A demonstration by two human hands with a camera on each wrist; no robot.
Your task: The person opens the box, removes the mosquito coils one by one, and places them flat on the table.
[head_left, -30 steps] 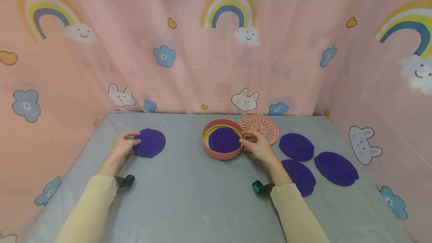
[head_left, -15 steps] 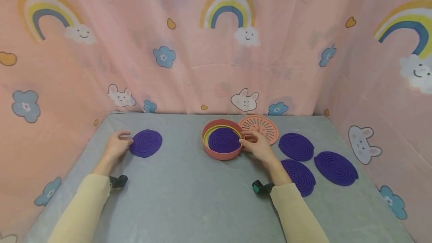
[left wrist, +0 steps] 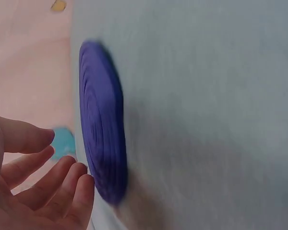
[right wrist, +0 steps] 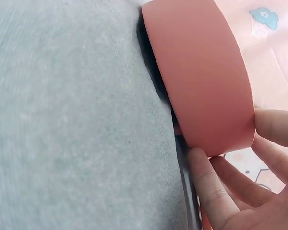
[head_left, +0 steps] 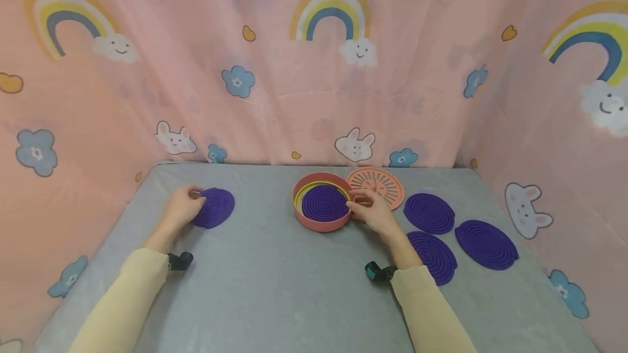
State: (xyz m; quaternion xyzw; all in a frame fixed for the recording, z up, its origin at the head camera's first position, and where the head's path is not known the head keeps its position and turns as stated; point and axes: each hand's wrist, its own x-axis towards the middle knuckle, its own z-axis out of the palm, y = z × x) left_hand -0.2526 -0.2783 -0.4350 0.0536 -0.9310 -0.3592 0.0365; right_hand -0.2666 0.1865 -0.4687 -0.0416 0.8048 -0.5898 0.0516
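Place: a curtained-off nook; home or studio, I can't tell
Curtain (head_left: 284, 119): pink, printed with rainbows (head_left: 331, 0) and rabbits (head_left: 355, 146), on three sides
Table (head_left: 265, 287): grey top, far edge at the curtain

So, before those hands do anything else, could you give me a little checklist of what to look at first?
1. Right hand holding the round pink box: ok, thumb and fingers are on its edge.
2. Box opening uncovered: ok, the slotted orange disc lies beside it.
3. Left hand gripping the lone purple coil: not ok, its fingers aren't closed round it.
4. Box free of coils: not ok, a purple inner coil sits inside.
5. Room for another coil: cannot tell, the remaining depth is hidden.
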